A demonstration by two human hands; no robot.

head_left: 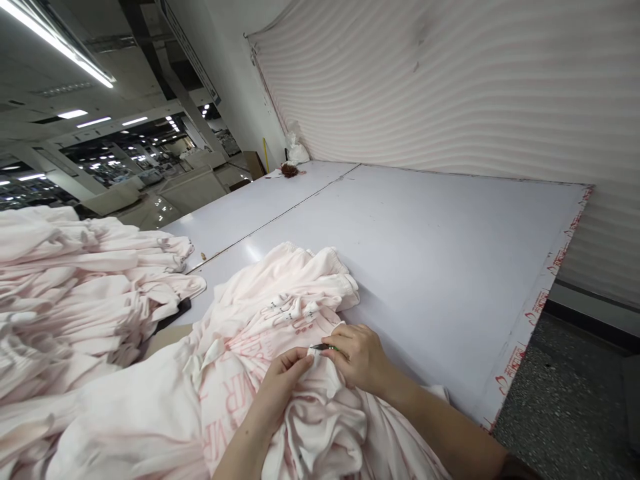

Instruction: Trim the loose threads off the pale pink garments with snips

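A pale pink garment lies bunched up close to me, with pink lettering on the fabric beside it. My left hand pinches an edge of this garment between thumb and fingers. Closed around small thread snips, my right hand is just to the right of the left one. The dark, pointed tip of the snips reaches the pinched fabric near my left fingertips. Most of the tool is hidden in the right hand.
A heap of similar pink garments covers the left side. The pale table stretches away to a ribbed, light-coloured sheet. A brown tangle and a white plastic bag are at the far end.
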